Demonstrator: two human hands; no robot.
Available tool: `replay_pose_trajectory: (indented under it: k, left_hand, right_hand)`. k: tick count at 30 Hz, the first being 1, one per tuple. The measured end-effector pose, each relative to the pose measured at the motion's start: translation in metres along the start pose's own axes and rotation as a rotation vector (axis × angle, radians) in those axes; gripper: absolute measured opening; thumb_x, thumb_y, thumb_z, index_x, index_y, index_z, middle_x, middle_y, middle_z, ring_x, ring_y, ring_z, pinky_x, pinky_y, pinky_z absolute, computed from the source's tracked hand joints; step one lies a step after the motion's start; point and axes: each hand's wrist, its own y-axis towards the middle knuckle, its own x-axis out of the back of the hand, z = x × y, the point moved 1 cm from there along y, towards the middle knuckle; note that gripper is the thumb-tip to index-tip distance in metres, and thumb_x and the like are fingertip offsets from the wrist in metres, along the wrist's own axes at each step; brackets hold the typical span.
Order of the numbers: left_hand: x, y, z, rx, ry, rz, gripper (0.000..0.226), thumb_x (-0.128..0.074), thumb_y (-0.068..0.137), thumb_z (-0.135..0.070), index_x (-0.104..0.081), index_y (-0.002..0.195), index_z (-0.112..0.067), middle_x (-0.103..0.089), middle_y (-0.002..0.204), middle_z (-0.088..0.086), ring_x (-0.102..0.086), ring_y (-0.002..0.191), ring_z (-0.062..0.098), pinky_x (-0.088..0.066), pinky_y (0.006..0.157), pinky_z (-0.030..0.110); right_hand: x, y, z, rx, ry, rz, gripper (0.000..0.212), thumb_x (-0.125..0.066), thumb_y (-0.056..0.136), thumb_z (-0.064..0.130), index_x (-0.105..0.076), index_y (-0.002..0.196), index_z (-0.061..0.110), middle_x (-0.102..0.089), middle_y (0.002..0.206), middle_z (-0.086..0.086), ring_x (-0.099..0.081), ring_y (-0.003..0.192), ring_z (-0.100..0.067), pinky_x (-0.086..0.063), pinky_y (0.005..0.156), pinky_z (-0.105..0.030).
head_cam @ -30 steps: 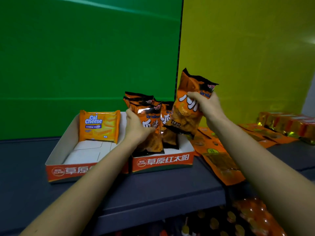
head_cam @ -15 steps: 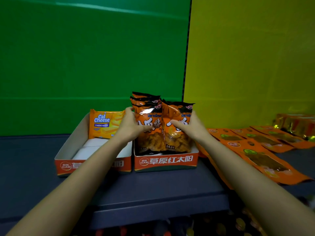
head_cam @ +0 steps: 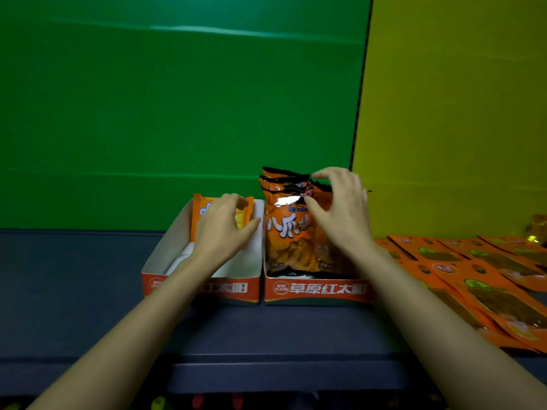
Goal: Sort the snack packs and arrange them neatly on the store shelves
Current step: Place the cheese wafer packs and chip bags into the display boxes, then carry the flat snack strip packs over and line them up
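The left hand (head_cam: pixel 225 232) has come off the orange snack bags (head_cam: pixel 288 232) and hovers, fingers loose and apart, over the left tray (head_cam: pixel 165 255), which holds 1 cheese wafer pack (head_cam: pixel 245 216). The right hand (head_cam: pixel 343 214), fingers spread, rests on the bags standing in the centre tray (head_cam: pixel 316 288). The flat pouches (head_cam: pixel 473 279) at lower right look unsorted.

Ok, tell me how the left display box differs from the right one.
The left box holds one yellow wafer pack standing at its back, its white floor mostly bare; the right box is filled with upright orange-and-black snack bags. The left box's contents barely top its walls; the right box's rise well above. Both have the same orange front band with white characters and sit side by side on the shelf.
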Motion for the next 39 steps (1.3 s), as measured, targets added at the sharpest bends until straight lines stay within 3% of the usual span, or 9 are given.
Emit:
replay_pose_trajectory:
  k: [3, 5, 14, 22, 27, 33, 39]
  left_hand:
    - [0.026, -0.008, 0.03, 0.019, 0.118, -0.026, 0.027, -0.062, 0.083, -0.034, -0.062, 0.1, -0.013, -0.067, 0.102, 0.003, -0.059, 0.099, 0.026, -0.045, 0.078, 0.035]
    - [0.053, -0.017, 0.06, 0.062, 0.222, -0.032, 0.03, -0.055, 0.081, -0.039, -0.062, 0.096, -0.014, -0.067, 0.098, 0.005, -0.06, 0.096, 0.028, -0.044, 0.075, 0.035]
    - [0.195, -0.082, 0.175, 0.324, 0.467, -0.083, 0.024, -0.058, 0.087, -0.035, -0.063, 0.099, -0.015, -0.065, 0.104, 0.001, -0.059, 0.098, 0.023, -0.034, 0.068, 0.027]
    - [0.335, -0.15, 0.274, 0.492, 0.606, -0.04, 0.026, -0.058, 0.086, -0.04, -0.063, 0.098, -0.018, -0.066, 0.104, 0.002, -0.06, 0.1, 0.026, -0.045, 0.076, 0.034]
    - [0.408, -0.188, 0.332, 0.524, 0.655, -0.021, 0.025, -0.056, 0.086, -0.041, -0.062, 0.096, -0.019, -0.067, 0.101, 0.0, -0.061, 0.095, 0.023, -0.045, 0.069, 0.031]
    - [0.478, -0.218, 0.381, 0.568, 0.736, -0.026, 0.024, -0.057, 0.086, -0.04, -0.061, 0.095, -0.017, -0.067, 0.099, 0.001, -0.061, 0.094, 0.023, -0.037, 0.063, 0.029]
    - [0.528, -0.232, 0.436, 0.646, 0.775, -0.037, 0.023, -0.058, 0.084, -0.04, -0.061, 0.092, -0.019, -0.069, 0.096, 0.001, -0.063, 0.091, 0.024, -0.048, 0.069, 0.034]
  right_hand:
    - [-0.026, 0.005, 0.04, 0.118, 0.13, 0.154, 0.028, -0.063, 0.083, 0.024, -0.063, 0.11, 0.016, -0.062, 0.114, -0.003, -0.055, 0.11, -0.024, -0.041, 0.092, -0.036]
    - [-0.051, 0.003, 0.075, 0.198, 0.185, 0.275, 0.025, -0.063, 0.081, 0.023, -0.064, 0.106, 0.018, -0.063, 0.11, -0.003, -0.058, 0.106, -0.024, -0.045, 0.089, -0.036]
    - [-0.127, -0.023, 0.236, 0.394, 0.268, 0.591, 0.027, -0.059, 0.086, 0.032, -0.061, 0.112, 0.025, -0.06, 0.118, 0.004, -0.056, 0.113, -0.018, -0.046, 0.092, -0.034]
    - [-0.182, -0.063, 0.4, 0.463, 0.379, 0.711, 0.027, -0.057, 0.089, 0.035, -0.059, 0.114, 0.027, -0.06, 0.119, 0.008, -0.055, 0.112, -0.015, -0.045, 0.09, -0.034]
    - [-0.215, -0.085, 0.493, 0.498, 0.383, 0.755, 0.028, -0.057, 0.089, 0.036, -0.059, 0.115, 0.026, -0.06, 0.12, 0.006, -0.056, 0.112, -0.018, -0.046, 0.089, -0.034]
    - [-0.257, -0.095, 0.583, 0.488, 0.415, 0.807, 0.026, -0.059, 0.087, 0.035, -0.061, 0.112, 0.026, -0.064, 0.119, 0.005, -0.058, 0.11, -0.019, -0.047, 0.089, -0.034]
    - [-0.303, -0.096, 0.658, 0.503, 0.455, 0.859, 0.025, -0.06, 0.087, 0.032, -0.062, 0.11, 0.023, -0.065, 0.115, 0.002, -0.059, 0.108, -0.02, -0.049, 0.089, -0.034]
